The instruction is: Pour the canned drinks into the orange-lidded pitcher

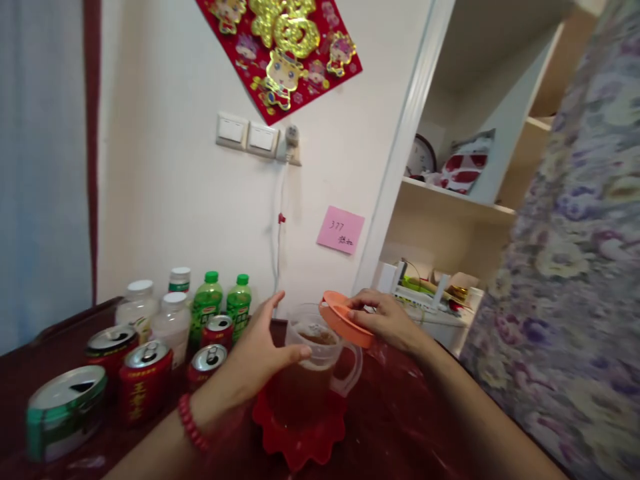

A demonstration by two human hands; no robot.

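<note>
A clear plastic pitcher [305, 373] holding dark brown liquid stands on a red scalloped coaster [300, 437] on the dark red table [400, 427]. My left hand [260, 350] wraps around the pitcher's left side, thumb across its front. A red bead bracelet [193, 423] circles that wrist. My right hand [383, 319] grips the orange lid [345, 320], tilted over the pitcher's rim at the handle side.
Several red drink cans [145, 377], a green-banded can [65, 410], white jars [173, 323] and two green bottles [207, 303] crowd the table's left. A pink sticky note [340, 229] and switches [247, 133] are on the wall. Shelves [450, 193] and floral fabric [575, 267] stand right.
</note>
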